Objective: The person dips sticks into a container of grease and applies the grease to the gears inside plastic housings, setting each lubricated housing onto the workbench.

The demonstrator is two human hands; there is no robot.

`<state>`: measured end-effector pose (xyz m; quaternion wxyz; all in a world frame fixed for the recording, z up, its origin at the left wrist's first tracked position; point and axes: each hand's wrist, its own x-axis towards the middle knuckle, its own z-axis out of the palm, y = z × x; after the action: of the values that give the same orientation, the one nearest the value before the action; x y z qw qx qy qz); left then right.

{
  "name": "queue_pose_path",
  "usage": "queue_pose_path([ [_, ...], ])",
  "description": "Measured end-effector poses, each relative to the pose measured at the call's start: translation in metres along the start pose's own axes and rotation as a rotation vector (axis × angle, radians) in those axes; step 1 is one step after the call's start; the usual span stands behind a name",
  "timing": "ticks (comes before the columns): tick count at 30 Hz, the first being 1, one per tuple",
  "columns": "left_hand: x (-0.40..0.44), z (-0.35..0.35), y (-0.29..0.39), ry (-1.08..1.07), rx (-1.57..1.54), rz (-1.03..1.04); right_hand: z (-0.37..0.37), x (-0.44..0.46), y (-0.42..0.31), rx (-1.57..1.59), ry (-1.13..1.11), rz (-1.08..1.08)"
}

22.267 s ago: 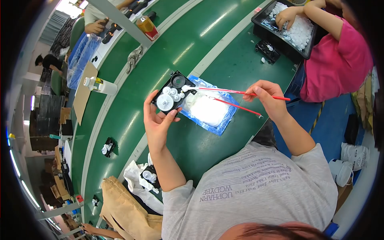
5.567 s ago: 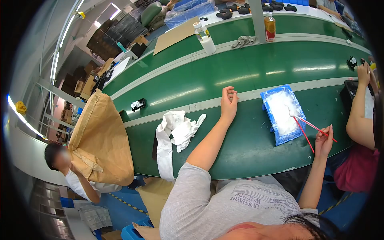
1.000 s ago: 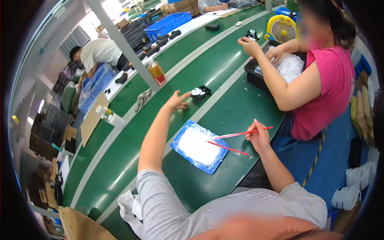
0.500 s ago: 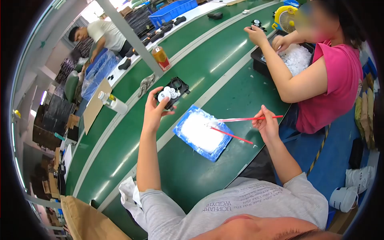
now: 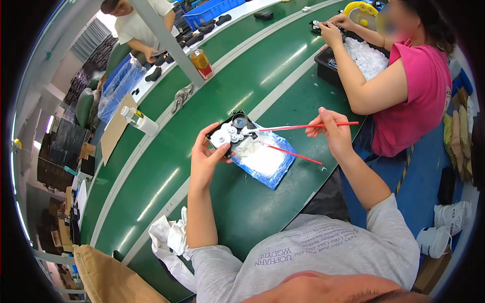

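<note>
My left hand (image 5: 206, 156) grips a black gear housing (image 5: 239, 121) with several white gears (image 5: 222, 135), held over the near-left part of a blue-edged tray (image 5: 275, 181). White paste (image 5: 262, 159) fills the tray. In my right hand (image 5: 331, 132) is a red stick (image 5: 308, 126), pinched between the fingers. Its white-coated tip meets the housing beside the small gears. A second red stick (image 5: 295, 154) lies with one end in the paste and the other sticking out to the right.
A co-worker in pink (image 5: 411, 96) sits at the right by a black bin (image 5: 328, 70) of white parts. White cloth (image 5: 172, 237) lies left of my arm. Beyond are a white bottle (image 5: 139, 121), a grey rag (image 5: 182, 97), an amber bottle (image 5: 201, 63) and a metal post (image 5: 166, 38).
My left hand took hold of the housing on the belt and brought it to the tray. My right hand lifted its stick from the paste to the housing.
</note>
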<state>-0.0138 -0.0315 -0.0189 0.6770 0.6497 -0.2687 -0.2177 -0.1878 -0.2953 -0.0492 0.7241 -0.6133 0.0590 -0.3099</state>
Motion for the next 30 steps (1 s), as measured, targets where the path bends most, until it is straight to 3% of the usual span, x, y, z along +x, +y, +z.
queue_pose_path([
  [2, -0.002, 0.001, 0.003, -0.016, 0.045, 0.016, 0.004, 0.000, -0.009, -0.123, -0.099, -0.067],
  [5, -0.004, -0.004, 0.002, -0.091, 0.100, 0.028, 0.009, 0.013, -0.038, -0.579, -0.479, -0.633],
  [9, -0.011, -0.007, 0.002, -0.206, 0.164, -0.042, 0.017, 0.023, -0.064, -0.714, -0.777, -0.676],
  [16, -0.017, -0.003, 0.009, -0.049, 0.144, 0.040, 0.024, 0.007, -0.065, -0.732, -0.607, -0.712],
  [19, -0.017, -0.001, 0.006, -0.076, 0.194, 0.057, 0.028, 0.005, -0.069, -0.738, -0.581, -0.687],
  [23, -0.019, 0.004, 0.004, -0.111, 0.475, 0.144, 0.039, 0.008, -0.075, -0.844, -0.633, -0.725],
  [27, -0.021, 0.003, 0.004, -0.154, 0.527, 0.167, 0.045, 0.027, -0.090, -0.879, -0.653, -0.607],
  [30, -0.022, -0.004, 0.008, -0.145, 0.370, 0.111, 0.041, 0.031, -0.091, -0.684, -0.555, -0.317],
])
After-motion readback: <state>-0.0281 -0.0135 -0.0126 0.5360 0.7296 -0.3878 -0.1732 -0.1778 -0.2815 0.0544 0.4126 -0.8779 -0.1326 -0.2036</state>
